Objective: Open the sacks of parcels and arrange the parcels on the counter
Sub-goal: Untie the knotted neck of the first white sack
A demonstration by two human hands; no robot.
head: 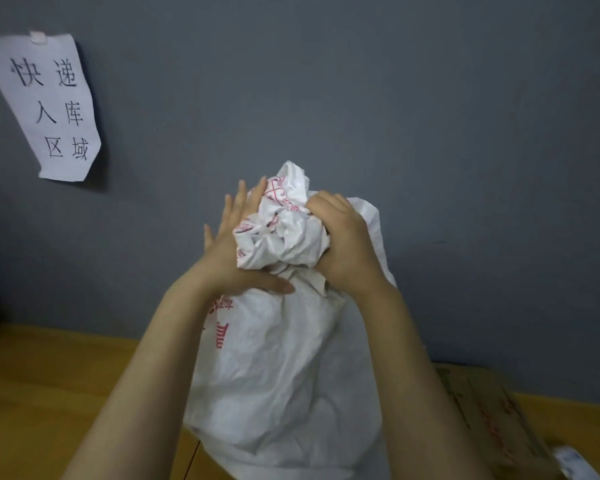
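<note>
A white woven sack [284, 375] with red print stands upright on the wooden counter [49, 375], its neck bunched into a crumpled knot at the top. My right hand [343, 244] grips the right side of that bunched top with curled fingers. My left hand [236, 251] lies against the left side of the bunch, fingers straight and spread upward, thumb stretched across the sack's neck below. What the sack holds is hidden.
A flat cardboard box [492, 414] lies on the counter to the right of the sack. The grey wall [430, 133] stands close behind, with a paper sign [52, 109] taped at the upper left.
</note>
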